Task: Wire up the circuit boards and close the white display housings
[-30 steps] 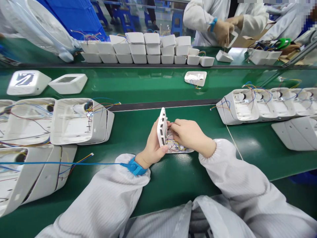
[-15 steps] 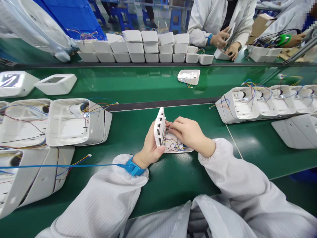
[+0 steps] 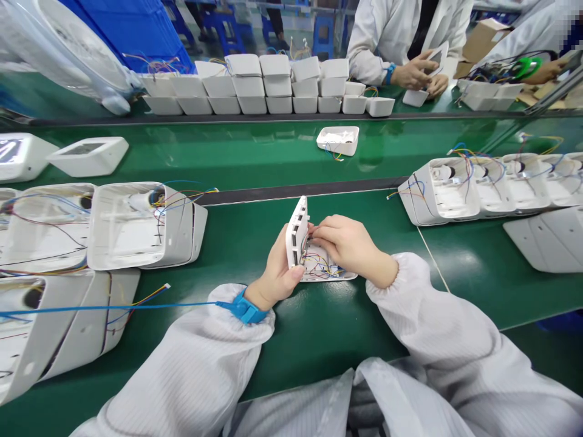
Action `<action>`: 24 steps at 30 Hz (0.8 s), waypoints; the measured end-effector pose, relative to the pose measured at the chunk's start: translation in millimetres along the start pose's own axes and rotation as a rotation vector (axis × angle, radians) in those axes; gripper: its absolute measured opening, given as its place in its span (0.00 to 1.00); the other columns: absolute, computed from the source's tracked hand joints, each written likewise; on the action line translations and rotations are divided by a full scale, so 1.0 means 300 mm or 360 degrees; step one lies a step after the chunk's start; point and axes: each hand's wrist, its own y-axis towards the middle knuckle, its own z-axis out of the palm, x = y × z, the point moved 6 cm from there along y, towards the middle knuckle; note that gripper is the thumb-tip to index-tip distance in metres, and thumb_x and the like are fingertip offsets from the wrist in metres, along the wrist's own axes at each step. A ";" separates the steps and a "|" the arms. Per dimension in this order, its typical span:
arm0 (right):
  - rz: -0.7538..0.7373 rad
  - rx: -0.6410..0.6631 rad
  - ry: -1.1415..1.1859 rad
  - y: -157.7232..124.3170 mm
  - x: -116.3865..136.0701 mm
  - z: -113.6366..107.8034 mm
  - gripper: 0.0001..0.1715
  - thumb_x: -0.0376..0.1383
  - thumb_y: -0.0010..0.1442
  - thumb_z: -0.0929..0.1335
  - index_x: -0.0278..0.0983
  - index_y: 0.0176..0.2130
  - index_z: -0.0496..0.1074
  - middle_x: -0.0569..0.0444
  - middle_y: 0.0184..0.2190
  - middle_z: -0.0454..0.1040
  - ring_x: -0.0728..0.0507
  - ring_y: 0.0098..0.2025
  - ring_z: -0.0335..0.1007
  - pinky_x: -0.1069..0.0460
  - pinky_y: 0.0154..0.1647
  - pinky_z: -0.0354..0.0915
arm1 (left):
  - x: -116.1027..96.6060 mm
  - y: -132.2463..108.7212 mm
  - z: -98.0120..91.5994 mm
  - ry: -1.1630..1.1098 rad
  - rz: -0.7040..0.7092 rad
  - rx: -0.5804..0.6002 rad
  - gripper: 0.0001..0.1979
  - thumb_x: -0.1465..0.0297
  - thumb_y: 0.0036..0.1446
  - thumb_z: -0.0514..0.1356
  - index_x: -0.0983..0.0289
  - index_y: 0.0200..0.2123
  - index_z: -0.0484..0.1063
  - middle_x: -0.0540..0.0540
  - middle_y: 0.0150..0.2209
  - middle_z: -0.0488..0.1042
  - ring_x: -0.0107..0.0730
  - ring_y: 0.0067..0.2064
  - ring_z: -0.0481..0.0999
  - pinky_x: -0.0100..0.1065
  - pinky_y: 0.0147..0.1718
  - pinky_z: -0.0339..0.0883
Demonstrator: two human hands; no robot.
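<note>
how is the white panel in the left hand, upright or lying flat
Upright, slightly tilted: the white panel stands nearly on edge in the left hand, its narrow, slotted side turned toward the camera.

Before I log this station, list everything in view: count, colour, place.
panel: one, white, in left hand
wired shell: one, white, partly hidden by right hand
open housings: several, white, left and right
wedge-shaped casings: count unclear, white, right edge
tray: one, white, upper centre
windowed cases: two, white, upper left
stacked boxes: many, white, back ledge
wires: many, multicoloured, around housings
fan: one, white, top left
crates: count unclear, blue, top left
stools: several, blue, background
cardboard box: one, brown, top right
table: one, green, foreground
co-workers: two, white sleeves, top right
wrist strap: one, blue, left wrist
sleeves: two, white, bottom
hands: two, bare, centre
</note>
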 end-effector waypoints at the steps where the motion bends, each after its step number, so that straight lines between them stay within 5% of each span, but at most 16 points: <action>1: -0.0030 0.0002 0.0006 0.000 0.002 0.001 0.13 0.34 0.68 0.63 0.37 0.39 0.78 0.51 0.38 0.77 0.44 0.42 0.70 0.51 0.42 0.63 | 0.000 0.000 0.000 0.0008 -0.0004 0.0002 0.36 0.46 0.55 0.59 0.61 0.61 0.64 0.64 0.57 0.67 0.56 0.60 0.68 0.56 0.60 0.61; 17: -0.0127 -0.0074 0.0015 -0.001 0.004 0.007 0.12 0.32 0.65 0.64 0.37 0.36 0.78 0.52 0.36 0.78 0.44 0.39 0.69 0.50 0.39 0.62 | -0.012 0.011 0.019 0.0025 -0.0099 0.0098 0.36 0.49 0.57 0.59 0.63 0.62 0.64 0.64 0.60 0.69 0.56 0.61 0.69 0.53 0.59 0.64; 24: 0.0008 0.0067 -0.0216 0.012 -0.003 0.018 0.13 0.36 0.68 0.64 0.35 0.35 0.76 0.50 0.31 0.72 0.44 0.36 0.65 0.50 0.33 0.57 | -0.005 0.013 0.025 0.0098 -0.0146 0.0105 0.37 0.48 0.57 0.58 0.62 0.63 0.62 0.63 0.60 0.69 0.55 0.60 0.70 0.54 0.60 0.63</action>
